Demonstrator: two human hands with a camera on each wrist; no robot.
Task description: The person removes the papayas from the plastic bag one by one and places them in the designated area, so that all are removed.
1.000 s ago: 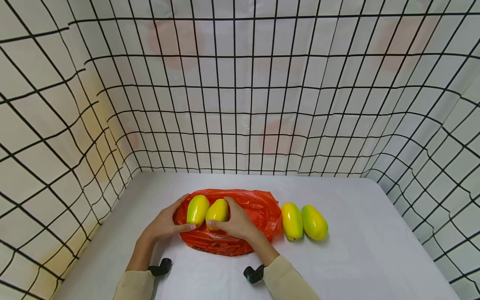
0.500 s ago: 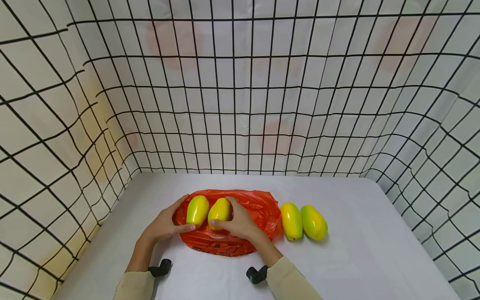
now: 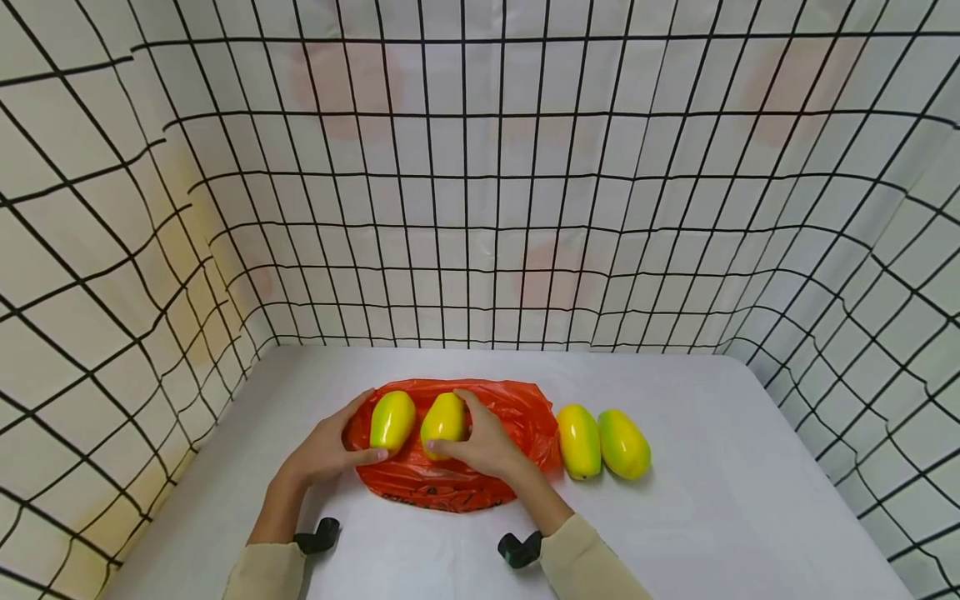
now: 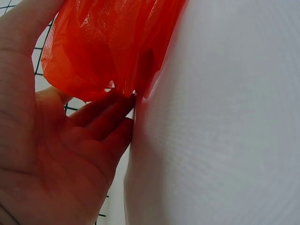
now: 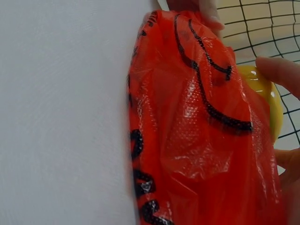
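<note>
Left hand: I've got the left hand slanting up from lower left, fingers and thumb spread wide, fingertips touching the bag's end.
Right hand: and here's the right hand, angled up from bottom centre, clamped round a fruit with thumb below and fingers above.
Gap: the hands sit apart, facing each other.
Held fruit: the gripped fruit is just left of frame centre, below the middle, over the bag; how deep it sits, I can't tell.
Other fruit: the left fruit leans at the bag's left end, beside my left thumb.
Red bag: the bag spreads beneath both; in my right wrist view its wall partly hides the yellow fruit.
Loose pair: one fruit and another lie right of the bag on the white table.
Backdrop: black grid lines fill the upper frame.
</note>
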